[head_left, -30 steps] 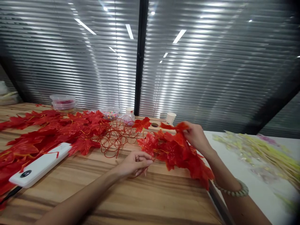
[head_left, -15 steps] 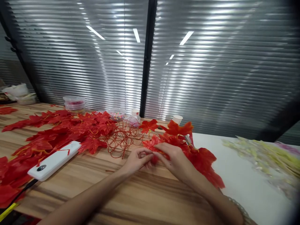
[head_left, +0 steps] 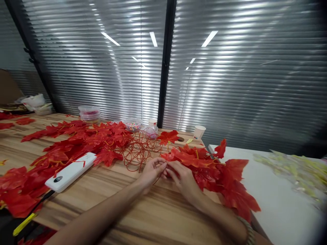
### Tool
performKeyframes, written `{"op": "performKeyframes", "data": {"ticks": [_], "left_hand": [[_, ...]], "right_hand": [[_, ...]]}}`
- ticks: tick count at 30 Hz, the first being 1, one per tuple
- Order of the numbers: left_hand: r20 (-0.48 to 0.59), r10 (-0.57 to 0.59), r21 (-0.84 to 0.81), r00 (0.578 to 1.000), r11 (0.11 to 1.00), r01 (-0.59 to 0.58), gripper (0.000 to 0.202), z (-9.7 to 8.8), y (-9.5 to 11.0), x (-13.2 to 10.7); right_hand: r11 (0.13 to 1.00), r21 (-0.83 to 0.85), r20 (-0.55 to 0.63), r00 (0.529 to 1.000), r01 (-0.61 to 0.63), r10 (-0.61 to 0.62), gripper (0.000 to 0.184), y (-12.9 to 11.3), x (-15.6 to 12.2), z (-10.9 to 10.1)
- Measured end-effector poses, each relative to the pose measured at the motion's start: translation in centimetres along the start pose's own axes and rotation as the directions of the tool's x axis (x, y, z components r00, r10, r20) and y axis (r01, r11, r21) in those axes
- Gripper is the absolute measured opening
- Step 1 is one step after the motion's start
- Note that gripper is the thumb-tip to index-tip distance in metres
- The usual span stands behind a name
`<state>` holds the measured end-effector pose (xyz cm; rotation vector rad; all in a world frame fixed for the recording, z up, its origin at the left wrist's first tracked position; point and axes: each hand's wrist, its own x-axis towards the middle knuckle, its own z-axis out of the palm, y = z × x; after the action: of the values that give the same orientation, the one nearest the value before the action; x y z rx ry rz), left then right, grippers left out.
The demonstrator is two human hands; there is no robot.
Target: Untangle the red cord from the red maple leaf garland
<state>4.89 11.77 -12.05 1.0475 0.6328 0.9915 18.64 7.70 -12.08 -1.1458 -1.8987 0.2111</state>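
Observation:
My left hand [head_left: 152, 172] and my right hand [head_left: 182, 177] meet over the wooden table [head_left: 153, 217], fingertips pinched together at the near end of a garland of red artificial maple leaves [head_left: 212, 170]. That garland runs from my fingers off to the right, across the seam onto the white table [head_left: 276, 211]. A tangle of thin red wire [head_left: 136, 153] lies just behind my left hand. What exactly sits between my fingertips is too small to make out; it looks like a leaf stem or the wire.
A large heap of red leaves [head_left: 66, 146] covers the left of the table, with a white power bank [head_left: 71, 172] on it. Plastic tubs [head_left: 89, 114], a bead bowl [head_left: 133, 125] and paper cups [head_left: 199, 132] stand at the back. Pale yellow-green foliage [head_left: 298, 170] lies far right.
My right hand let go of the raised leaf cluster and came down beside my left hand. The garland now lies flatter and spread to the right. The view shifted left.

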Motion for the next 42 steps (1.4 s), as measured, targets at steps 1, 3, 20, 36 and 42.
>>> {"op": "performKeyframes", "data": {"ticks": [1,3,20,36,42], "left_hand": [[0.005,-0.013,-0.002,1.000,1.000,0.013,0.038,0.0,0.1,0.0],[0.034,-0.042,0.011,0.999,0.999,0.042,0.038,-0.2,0.4,0.1],[-0.304,0.856,0.947,0.417,0.321,0.031,0.030,-7.7,9.2,1.9],[-0.484,0.342,0.738,0.805,-0.336,0.586,0.068,-13.8,8.9,1.5],[-0.462,0.479,0.781,0.747,-0.179,0.598,0.064,-14.4,9.1,1.7]], "right_hand": [[1.000,0.008,-0.017,1.000,0.012,-0.012,0.020,0.1,-0.1,0.1],[0.999,0.034,-0.052,0.998,0.031,-0.029,0.018,0.2,-0.3,0.2],[0.983,0.185,-0.007,1.000,0.009,-0.008,0.017,-0.1,-0.8,0.5],[0.992,0.121,0.100,0.994,0.039,-0.051,0.016,0.1,-0.8,0.5],[0.992,0.117,0.112,0.992,0.047,-0.061,0.016,0.2,-0.8,0.4]]}}
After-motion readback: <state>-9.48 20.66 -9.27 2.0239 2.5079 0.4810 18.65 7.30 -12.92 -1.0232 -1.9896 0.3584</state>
